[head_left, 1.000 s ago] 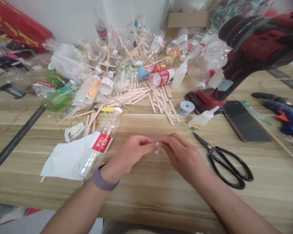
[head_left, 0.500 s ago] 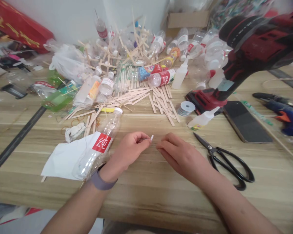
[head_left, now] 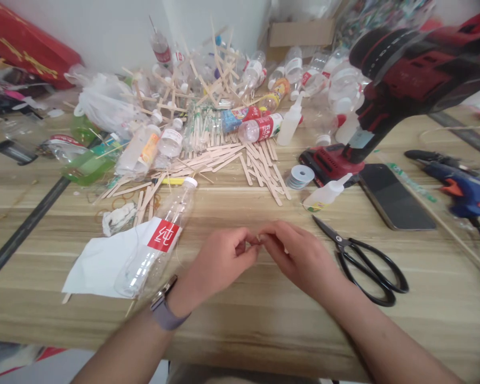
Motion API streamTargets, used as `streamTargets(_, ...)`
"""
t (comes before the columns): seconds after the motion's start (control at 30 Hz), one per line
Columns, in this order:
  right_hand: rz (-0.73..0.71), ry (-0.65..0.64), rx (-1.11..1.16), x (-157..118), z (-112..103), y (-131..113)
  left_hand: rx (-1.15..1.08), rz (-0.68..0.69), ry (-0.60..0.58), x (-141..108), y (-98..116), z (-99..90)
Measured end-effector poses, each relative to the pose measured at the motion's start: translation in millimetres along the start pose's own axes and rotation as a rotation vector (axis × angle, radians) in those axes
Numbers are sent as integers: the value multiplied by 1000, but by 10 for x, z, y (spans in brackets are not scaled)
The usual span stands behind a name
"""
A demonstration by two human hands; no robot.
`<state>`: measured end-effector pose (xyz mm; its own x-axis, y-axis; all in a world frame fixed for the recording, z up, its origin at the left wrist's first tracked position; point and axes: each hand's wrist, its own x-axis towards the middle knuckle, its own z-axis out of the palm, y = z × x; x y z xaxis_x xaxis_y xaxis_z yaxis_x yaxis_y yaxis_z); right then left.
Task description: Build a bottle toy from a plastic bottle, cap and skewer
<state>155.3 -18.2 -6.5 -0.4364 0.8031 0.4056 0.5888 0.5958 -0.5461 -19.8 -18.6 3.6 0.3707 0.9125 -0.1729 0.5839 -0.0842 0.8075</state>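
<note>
My left hand point(head_left: 228, 258) is closed in a pinch, its fingertips meeting those of my right hand point(head_left: 298, 253) over the middle of the table point(head_left: 248, 320). What the fingers of either hand hold is too small or hidden to make out. Left of my left hand, a clear plastic bottle point(head_left: 138, 264) with a red and white label lies on a white sheet point(head_left: 90, 261). To the right of my right hand lie black-handled scissors point(head_left: 342, 242), slightly opened. A small glue bottle point(head_left: 324, 196) lies tilted behind them.
Wooden sticks point(head_left: 264, 165), plastic bottles and a white bag point(head_left: 108, 101) crowd the back. A red power drill point(head_left: 404, 80) stands at the right, near a phone point(head_left: 396, 197), a blue glue gun point(head_left: 462, 186) and a spool point(head_left: 301, 176).
My hands have come together at the fingertips. The small white piece that showed at my left fingertips is now out of sight. The whole view has shifted slightly.
</note>
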Motion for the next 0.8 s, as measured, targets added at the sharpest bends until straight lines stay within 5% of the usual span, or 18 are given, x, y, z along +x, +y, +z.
streamTargets(0.27,155,-14,63,16,-4,-21,255,135,39,-68,33,48)
streamTargets(0.53,443,-161,300,46,2,30,611,342,72,-115,-25,147)
streamTargets(0.8,437,-61,281,15,15,-20,154,92,59,-36,21,46)
